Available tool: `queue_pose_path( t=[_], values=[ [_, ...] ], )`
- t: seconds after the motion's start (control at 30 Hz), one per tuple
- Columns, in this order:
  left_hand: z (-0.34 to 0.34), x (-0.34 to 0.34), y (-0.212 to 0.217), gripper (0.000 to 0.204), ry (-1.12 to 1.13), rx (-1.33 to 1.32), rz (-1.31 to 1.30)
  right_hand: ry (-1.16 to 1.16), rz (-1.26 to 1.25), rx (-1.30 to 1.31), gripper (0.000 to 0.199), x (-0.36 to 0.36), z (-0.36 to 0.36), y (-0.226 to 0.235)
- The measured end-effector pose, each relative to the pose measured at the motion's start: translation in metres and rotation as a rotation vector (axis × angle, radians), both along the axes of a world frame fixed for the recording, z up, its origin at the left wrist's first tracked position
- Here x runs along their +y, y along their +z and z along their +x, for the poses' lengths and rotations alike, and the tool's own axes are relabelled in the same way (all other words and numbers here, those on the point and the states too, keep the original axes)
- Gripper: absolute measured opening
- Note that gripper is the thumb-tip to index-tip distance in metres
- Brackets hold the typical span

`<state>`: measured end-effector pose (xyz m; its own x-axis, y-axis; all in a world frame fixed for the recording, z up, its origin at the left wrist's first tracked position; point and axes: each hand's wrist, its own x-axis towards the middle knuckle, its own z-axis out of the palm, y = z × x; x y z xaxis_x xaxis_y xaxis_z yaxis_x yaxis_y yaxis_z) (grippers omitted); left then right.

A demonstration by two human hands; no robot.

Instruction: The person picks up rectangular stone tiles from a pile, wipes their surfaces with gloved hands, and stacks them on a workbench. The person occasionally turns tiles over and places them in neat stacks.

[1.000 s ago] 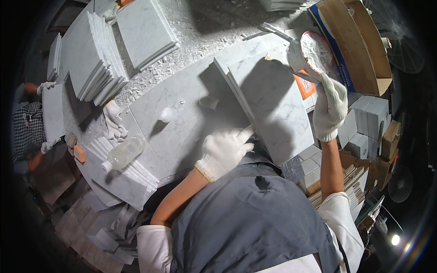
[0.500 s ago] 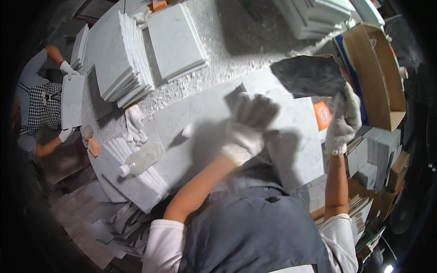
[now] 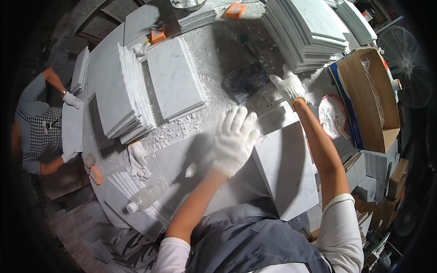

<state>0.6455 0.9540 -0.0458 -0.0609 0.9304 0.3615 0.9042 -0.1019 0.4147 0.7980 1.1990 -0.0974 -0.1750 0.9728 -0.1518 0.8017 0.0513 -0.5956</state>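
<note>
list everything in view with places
Rectangular marbled tiles: many, white, throughout
Flat ragged sheet: 1, dark grey, upper middle
Rectangular blocks: 3+, orange, top, left
Cylindrical plastic bottle: 1, clear, lower left
Small rounded item: 1, white, centre
Loose knitted glove: 1+, white, left
Open cardboard box: 1, brown, right
Round red-rimmed container: 1, white inside, right
Cage fan: 1+, grey, right
Co-worker: 1, checked apron, left
Wearer's apron: 1, grey, bottom
Left grip: 1, white-gloved, open, centre
Right grip: 1, white-gloved, open, beside sheet

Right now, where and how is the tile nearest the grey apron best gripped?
Take the tile by its two long edges, probably best with the left hand coming from the left and the right hand from the right: it is a broad slab with thin, straight sides.
</note>
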Motion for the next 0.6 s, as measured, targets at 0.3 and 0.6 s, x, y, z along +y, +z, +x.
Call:
queue_pose_path(
  t=[0.3,0.6],
  values=[
    [-0.014,0.083,-0.048,0.051,0.022,0.145,-0.292,0.091,0.217,-0.033,0.053,0.061,-0.067,-0.016],
    [-0.01,0.1,-0.055,0.06,0.091,0.054,-0.629,0.163,0.059,-0.056,0.044,0.076,-0.079,-0.011]
  ],
)
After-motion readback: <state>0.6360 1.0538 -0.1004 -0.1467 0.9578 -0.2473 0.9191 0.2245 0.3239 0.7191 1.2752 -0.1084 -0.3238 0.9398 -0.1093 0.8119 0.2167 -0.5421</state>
